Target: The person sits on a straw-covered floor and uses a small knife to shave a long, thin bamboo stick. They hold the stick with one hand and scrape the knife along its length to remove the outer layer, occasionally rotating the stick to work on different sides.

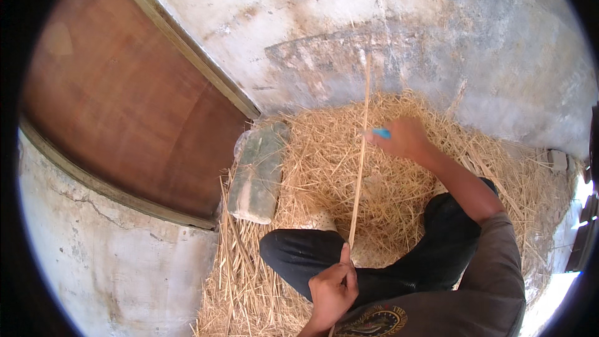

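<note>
My left hand (335, 288) is closed round the near end of a long, thin, pale strip (361, 168), which looks like split cane or bamboo. Its thumb lies along the strip. From there the strip runs up and away over the straw toward the wall. My right hand (405, 138) is closed round a small tool with a blue handle (381, 132). The tool's tip reaches the strip about midway along; it is blurred, so I cannot tell whether it touches or what blade it has. Several finer details of the right fingers are smeared.
Loose straw and shavings (324, 156) cover the floor around my bent legs. A worn stone block (257, 171) lies at the left, beside a brown door panel (143, 100). A stained plaster wall (437, 31) rises ahead. A small block (557, 160) sits at far right.
</note>
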